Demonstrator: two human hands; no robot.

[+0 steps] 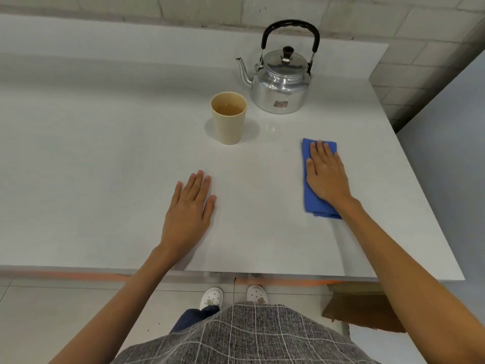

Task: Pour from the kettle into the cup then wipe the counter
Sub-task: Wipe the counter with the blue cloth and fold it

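Observation:
A shiny metal kettle (280,82) with a black handle stands upright at the back of the white counter (105,153), spout pointing left. In front of it and to the left is a beige cup (228,122) holding brownish liquid. A folded blue cloth (312,198) lies flat on the counter at the right. My right hand (326,174) rests palm down on top of the cloth, fingers extended. My left hand (190,208) lies flat on the bare counter, fingers slightly apart, holding nothing, a little below the cup.
The counter's front edge (236,273) runs just ahead of my body, and its right edge slants back toward a tiled wall (420,35). A brown cardboard box (359,308) sits on the floor under the right side.

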